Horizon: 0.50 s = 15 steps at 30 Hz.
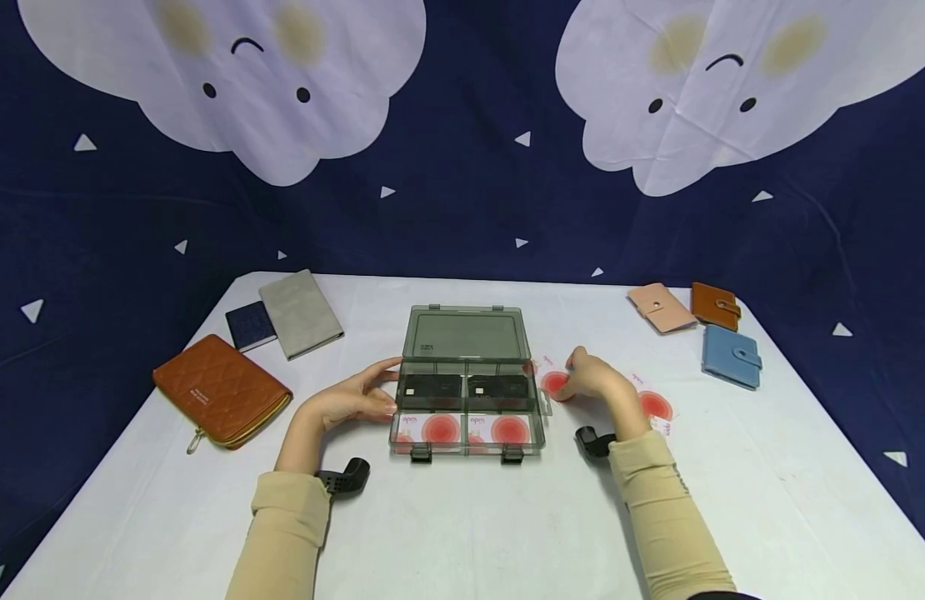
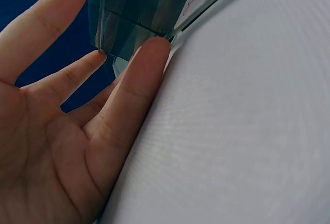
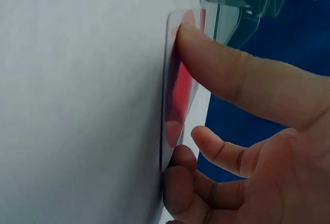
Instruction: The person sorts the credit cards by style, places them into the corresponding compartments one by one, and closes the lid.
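With our right hand (image 1: pixel 593 379) we pinch a red-and-white card (image 1: pixel 555 382) — thumb on its printed face, fingers at its edge. The card is just beside the right side of a clear grey-green box (image 1: pixel 466 449); we cannot tell whether it is lifted off the table. We hold our left hand (image 1: pixel 350 398) with its fingers spread, the thumb touching the box's left side.

The box's lid (image 1: pixel 466 336) stands open at the far side. In its two rear compartments we see black cards (image 1: pixel 436 388), and in its two front ones similar red-and-white prints (image 1: pixel 440 428). More loose cards (image 1: pixel 655 406) lie to the right, partly hidden by our right forearm.

Farther left on the white table (image 1: pixel 462 533) we have a brown quilted wallet (image 1: pixel 222 392), a small navy booklet (image 1: pixel 250 326) and a grey notebook (image 1: pixel 301 314) touching or nearly touching the booklet. At the far right are a pink card holder (image 1: pixel 661 307), a brown card holder (image 1: pixel 713 306) and a blue card holder (image 1: pixel 732 356) — all grouped together. Behind the table hangs a navy cloth (image 1: pixel 470 208) with white clouds (image 1: pixel 282 125) and small triangles (image 1: pixel 522 138).
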Tool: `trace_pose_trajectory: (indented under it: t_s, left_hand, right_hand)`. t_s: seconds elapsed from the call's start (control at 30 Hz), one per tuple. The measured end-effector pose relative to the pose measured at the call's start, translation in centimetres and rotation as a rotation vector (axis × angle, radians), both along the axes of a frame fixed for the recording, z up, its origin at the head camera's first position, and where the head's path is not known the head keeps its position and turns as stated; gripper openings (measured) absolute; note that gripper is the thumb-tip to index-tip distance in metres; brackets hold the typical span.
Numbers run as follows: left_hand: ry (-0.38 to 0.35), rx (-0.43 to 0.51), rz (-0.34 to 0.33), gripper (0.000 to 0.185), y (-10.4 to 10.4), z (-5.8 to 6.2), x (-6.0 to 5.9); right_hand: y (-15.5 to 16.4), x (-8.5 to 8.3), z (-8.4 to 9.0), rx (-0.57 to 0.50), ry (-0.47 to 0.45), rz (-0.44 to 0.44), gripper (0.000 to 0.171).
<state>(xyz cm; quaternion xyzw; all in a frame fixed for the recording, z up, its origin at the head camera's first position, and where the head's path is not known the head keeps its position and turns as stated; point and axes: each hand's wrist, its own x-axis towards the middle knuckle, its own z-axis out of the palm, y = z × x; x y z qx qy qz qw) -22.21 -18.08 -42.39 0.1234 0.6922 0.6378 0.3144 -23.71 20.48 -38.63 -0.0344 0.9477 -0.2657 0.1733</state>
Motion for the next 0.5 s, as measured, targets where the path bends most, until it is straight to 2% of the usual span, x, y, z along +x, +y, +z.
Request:
trace_pose_trajectory:
  t_s: [0.27, 0.5]
  left_hand:
    - [0.007, -0.011, -0.001, 0.088, -0.06, -0.03, -0.06]
    - [0.001, -0.011, 0.005, 0.088, -0.02, -0.11, -0.11]
  right_hand:
    - [0.84, -0.42, -0.15, -0.06, 0.004, 0.016, 0.043]
    - [0.39, 0.2, 0.41, 0.026, 0.009, -0.014, 0.055]
